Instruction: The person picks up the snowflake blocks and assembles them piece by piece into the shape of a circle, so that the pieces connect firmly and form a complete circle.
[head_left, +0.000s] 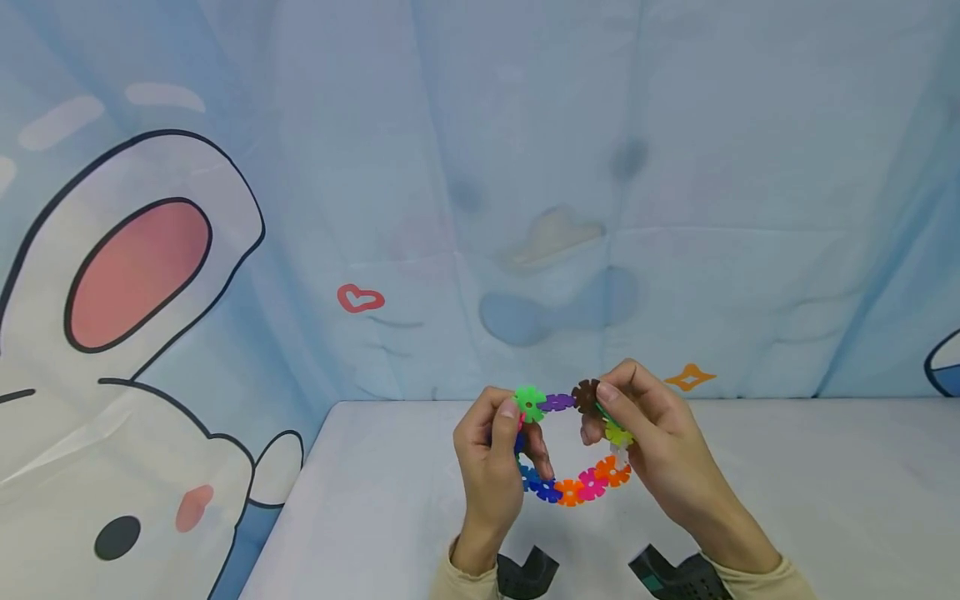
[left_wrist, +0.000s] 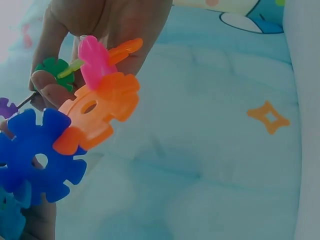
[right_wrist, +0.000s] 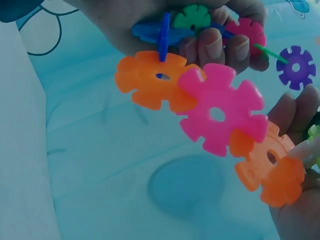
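Observation:
A closed-looking loop of coloured, notched plastic snowflake discs is held up above the table by both hands. My left hand [head_left: 489,467] pinches it near a light green disc [head_left: 530,404], thumb in front. My right hand [head_left: 671,454] pinches the brown disc [head_left: 586,397] at the upper right. Between the hands a purple disc [head_left: 557,403] spans the top. Along the bottom hang a blue disc [left_wrist: 37,155], an orange disc [left_wrist: 100,112] and a pink disc [right_wrist: 220,110]. A whitish disc [head_left: 619,455] sits at the right side. Fingers partly cover both sides of the loop.
The white tabletop [head_left: 390,500] lies beneath the hands. Behind it hangs a light blue curtain [head_left: 750,167] with a printed rabbit [head_left: 172,433] at the left. Dark wrist devices [head_left: 678,575] show at both sleeves.

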